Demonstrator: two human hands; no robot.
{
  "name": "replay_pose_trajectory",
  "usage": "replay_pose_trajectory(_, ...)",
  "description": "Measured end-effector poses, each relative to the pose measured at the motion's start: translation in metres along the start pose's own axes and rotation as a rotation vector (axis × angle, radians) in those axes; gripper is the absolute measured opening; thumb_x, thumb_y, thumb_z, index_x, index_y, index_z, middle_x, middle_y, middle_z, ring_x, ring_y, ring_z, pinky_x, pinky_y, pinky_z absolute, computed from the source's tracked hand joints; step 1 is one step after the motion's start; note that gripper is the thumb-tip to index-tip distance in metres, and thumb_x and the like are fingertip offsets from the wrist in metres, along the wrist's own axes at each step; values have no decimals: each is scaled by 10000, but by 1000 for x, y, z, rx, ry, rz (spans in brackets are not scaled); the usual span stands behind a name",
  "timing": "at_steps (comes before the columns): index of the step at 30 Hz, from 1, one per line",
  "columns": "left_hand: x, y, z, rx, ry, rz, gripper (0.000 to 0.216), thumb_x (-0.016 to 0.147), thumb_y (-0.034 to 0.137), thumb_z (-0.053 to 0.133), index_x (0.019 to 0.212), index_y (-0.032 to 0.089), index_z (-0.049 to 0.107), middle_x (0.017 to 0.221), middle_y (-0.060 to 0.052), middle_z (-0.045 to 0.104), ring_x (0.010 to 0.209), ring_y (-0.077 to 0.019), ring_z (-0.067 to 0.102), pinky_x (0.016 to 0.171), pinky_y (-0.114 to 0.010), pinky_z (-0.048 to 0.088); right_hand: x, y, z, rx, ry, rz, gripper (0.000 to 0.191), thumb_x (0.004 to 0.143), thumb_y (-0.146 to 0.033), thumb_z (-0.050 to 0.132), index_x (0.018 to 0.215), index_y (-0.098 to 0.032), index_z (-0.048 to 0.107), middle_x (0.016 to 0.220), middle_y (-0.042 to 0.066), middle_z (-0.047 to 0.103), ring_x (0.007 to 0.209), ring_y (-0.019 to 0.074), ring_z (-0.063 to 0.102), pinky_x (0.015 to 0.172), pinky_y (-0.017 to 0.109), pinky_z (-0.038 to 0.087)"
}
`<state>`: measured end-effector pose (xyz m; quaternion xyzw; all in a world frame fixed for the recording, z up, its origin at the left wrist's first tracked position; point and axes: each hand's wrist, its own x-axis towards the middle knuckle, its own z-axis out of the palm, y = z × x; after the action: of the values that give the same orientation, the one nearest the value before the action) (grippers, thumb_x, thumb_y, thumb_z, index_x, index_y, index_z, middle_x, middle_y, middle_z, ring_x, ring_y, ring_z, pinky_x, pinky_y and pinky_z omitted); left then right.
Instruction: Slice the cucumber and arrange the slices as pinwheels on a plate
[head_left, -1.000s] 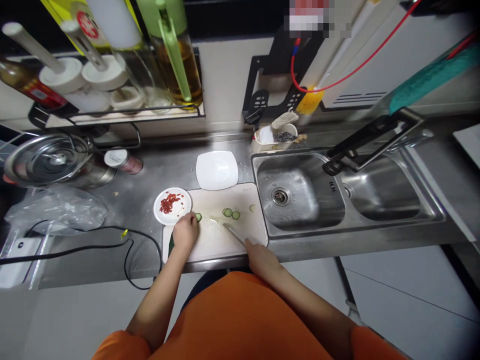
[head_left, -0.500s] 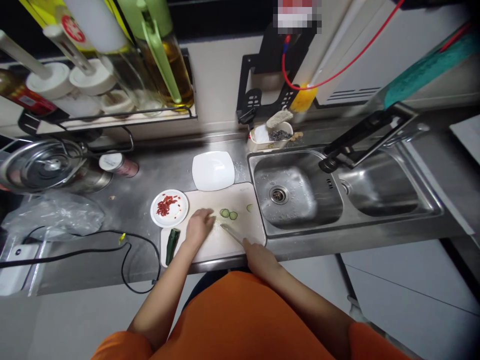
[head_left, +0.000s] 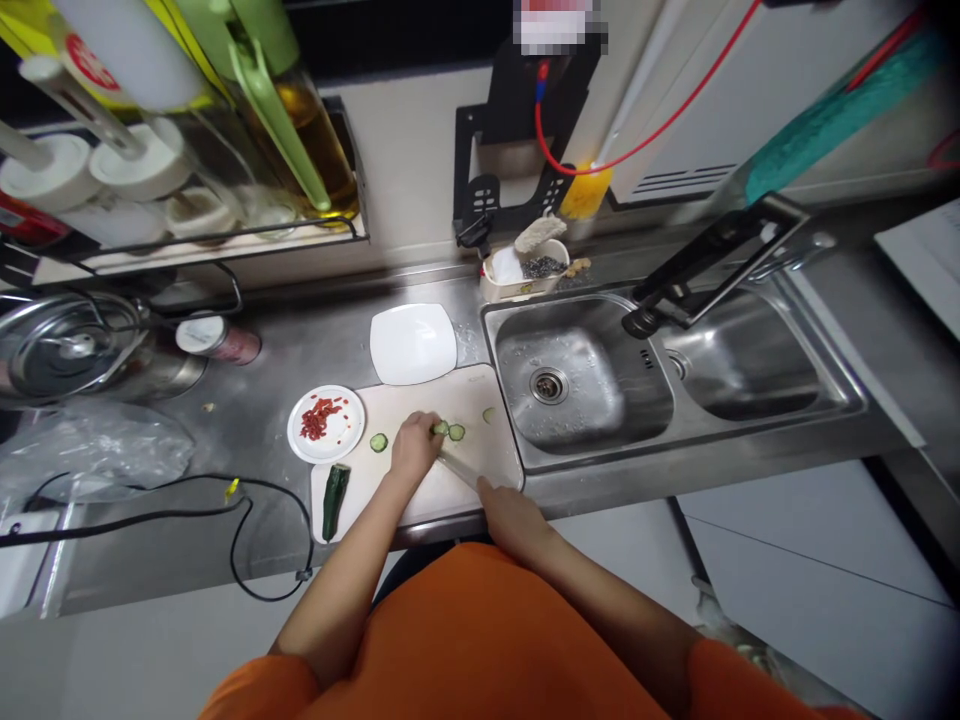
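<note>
A pale cutting board (head_left: 480,458) lies on the steel counter in front of me. My left hand (head_left: 414,447) rests on the board with its fingertips pinched on the cucumber slices (head_left: 448,431) near the middle. My right hand (head_left: 508,508) grips a knife (head_left: 457,464) whose blade points up and left toward those slices. Another slice (head_left: 379,442) lies alone left of my left hand, and one more piece (head_left: 488,414) sits near the board's far right. The uncut cucumber end (head_left: 334,498) lies on the board's left edge.
A small round plate of chopped red chilli (head_left: 324,422) touches the board's far left corner. A square white plate (head_left: 412,343) stands behind the board. A double sink (head_left: 600,380) with a black tap is right. Left are a pot lid (head_left: 71,345), a plastic bag and a black cable.
My left hand let go of the cucumber end at the board's left edge and slid right to the slices in the middle. One slice now shows left of the hand. The knife barely moved.
</note>
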<state>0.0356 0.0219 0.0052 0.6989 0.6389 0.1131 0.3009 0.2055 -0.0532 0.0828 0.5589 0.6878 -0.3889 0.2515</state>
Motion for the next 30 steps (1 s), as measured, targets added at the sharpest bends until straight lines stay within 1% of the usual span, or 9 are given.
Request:
replay_pose_trajectory(5,-1,0,0,-92,0,-23,129,733,119,510,762,189,613,739,-8,611,719,-139,550,685,-243,409,2,3,4,-8,8,-5,393,843,-42,312,1208,-127,433,966,158,644,943,263,621,694,320,452)
replay_pose_trajectory(10,-7,-14,-14,-140,4,-94,159,748,141,495,767,192,645,708,25,651,660,-108,564,645,-208,407,3,5,5,-2,13,-12,403,843,-41,323,1225,-130,415,988,159,636,958,258,611,709,321,440)
replay_pose_trajectory(12,-9,-24,-22,-131,-17,-121,159,751,168,506,760,197,663,711,27,665,671,-114,582,650,-209,422,3,6,5,0,4,-8,419,841,-43,333,1245,-130,398,1006,163,632,968,261,605,717,327,435)
replay_pose_trajectory(15,-12,-38,-27,-122,-23,-115,202,765,174,500,820,207,691,820,7,701,783,-138,622,745,-230,455,3,6,4,-6,-3,-4,429,832,-36,336,1242,-140,402,1009,152,632,967,254,604,714,318,430)
replay_pose_trajectory(18,-19,-45,-23,-90,27,-68,263,795,171,478,949,202,688,989,-36,696,935,-169,615,871,-272,450,3,6,5,-21,4,-5,428,818,-34,344,1220,-156,428,977,132,639,957,242,607,706,298,426)
replay_pose_trajectory(20,-25,-46,-18,-49,65,-45,283,810,184,475,1017,193,668,1034,-61,680,978,-188,597,916,-304,437,3,4,5,-31,21,-9,435,809,-35,351,1217,-158,439,958,128,640,952,242,608,708,298,426)
replay_pose_trajectory(22,-33,-46,-14,12,97,-36,288,815,209,492,1053,188,652,1019,-77,670,984,-208,578,933,-333,425,3,0,4,-31,45,-23,452,804,-33,348,1232,-152,432,957,130,641,955,242,607,721,301,426)
replay_pose_trajectory(25,-43,-48,-8,100,147,-49,281,811,249,520,1053,189,649,977,-90,650,977,-230,548,915,-349,417,4,-12,-2,-13,50,-45,468,803,-25,339,1252,-135,414,953,134,647,958,241,609,733,302,430)
replay_pose_trajectory(30,-45,-51,-2,106,181,-83,252,816,254,514,1009,186,660,906,-90,627,928,-226,535,881,-342,413,9,-35,-13,-10,49,-60,435,815,-26,359,1240,-104,407,937,152,655,938,254,623,719,309,444)
